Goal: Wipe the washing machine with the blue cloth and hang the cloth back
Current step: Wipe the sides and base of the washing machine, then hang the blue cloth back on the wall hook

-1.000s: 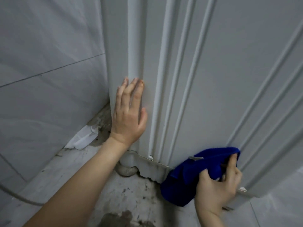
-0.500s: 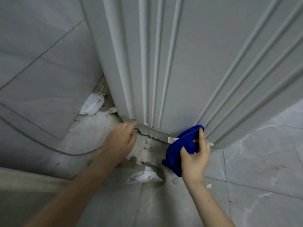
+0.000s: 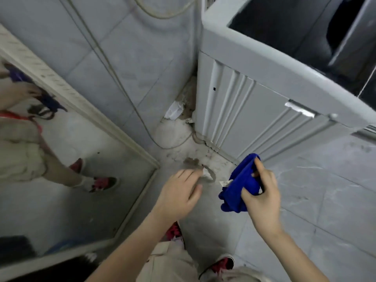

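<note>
The white washing machine (image 3: 264, 110) stands at the upper right, its ribbed side panel facing me and its dark open top visible above. My right hand (image 3: 262, 192) is shut on the bunched blue cloth (image 3: 240, 186), held in the air in front of the machine's lower corner, apart from the panel. My left hand (image 3: 179, 192) hovers over the floor to the left of the cloth, fingers loosely spread and empty.
A tall mirror (image 3: 61, 159) leans on the tiled wall at left, reflecting a person. A thin cable (image 3: 126, 94) runs down the wall to the floor. Scraps of paper (image 3: 173, 110) lie in the dirty corner beside the machine. My feet in red shoes (image 3: 175, 233) stand below.
The view has pulled up and back from the machine's base. Both hands left the panel's bottom edge and rose away from it; the cloth stays in my right hand.
</note>
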{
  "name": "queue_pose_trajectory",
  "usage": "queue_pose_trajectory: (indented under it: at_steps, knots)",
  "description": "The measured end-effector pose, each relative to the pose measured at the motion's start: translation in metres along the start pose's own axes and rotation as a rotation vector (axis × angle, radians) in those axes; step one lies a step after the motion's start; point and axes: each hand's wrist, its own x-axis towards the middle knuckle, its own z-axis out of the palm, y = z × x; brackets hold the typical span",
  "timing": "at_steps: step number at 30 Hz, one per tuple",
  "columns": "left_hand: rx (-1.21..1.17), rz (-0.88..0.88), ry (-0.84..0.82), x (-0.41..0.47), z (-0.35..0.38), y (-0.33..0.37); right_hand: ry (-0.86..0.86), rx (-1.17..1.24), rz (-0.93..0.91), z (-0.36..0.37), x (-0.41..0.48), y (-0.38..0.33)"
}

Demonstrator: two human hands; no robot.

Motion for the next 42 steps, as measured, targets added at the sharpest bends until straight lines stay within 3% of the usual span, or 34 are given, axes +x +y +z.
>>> queue_pose_trajectory:
  at_steps: [8, 11, 14, 19, 28, 32, 36, 42]
  knots:
    - [0.045, -0.006, 0.261, -0.062, -0.194, 0.098, -0.182, -0.104, -0.181, -0.053, -0.037, -0.203]
    - [0.048, 0.013, 0.368, -0.077, -0.230, 0.104, -0.169, -0.093, -0.243, -0.050, -0.047, -0.237]
    - [0.099, 0.026, 0.376, -0.094, -0.243, 0.092, -0.132, -0.053, -0.270, -0.034, -0.051, -0.248]
    - [0.136, -0.098, 0.386, -0.126, -0.245, 0.073, -0.155, 0.018, -0.280, -0.007, -0.047, -0.262]
    - [0.230, -0.265, 0.713, -0.143, -0.261, 0.094, -0.410, 0.067, -0.446, -0.002, -0.005, -0.300]
    - [0.314, -0.416, 0.848, -0.147, -0.251, 0.145, -0.631, 0.120, -0.506, -0.016, 0.018, -0.307]
    - [0.223, -0.678, 0.991, -0.163, -0.188, 0.225, -0.865, 0.123, -0.610, -0.034, 0.027, -0.297]
    - [0.127, -1.113, 0.962, -0.206, -0.066, 0.346, -1.249, 0.039, -0.732, -0.068, -0.025, -0.256]
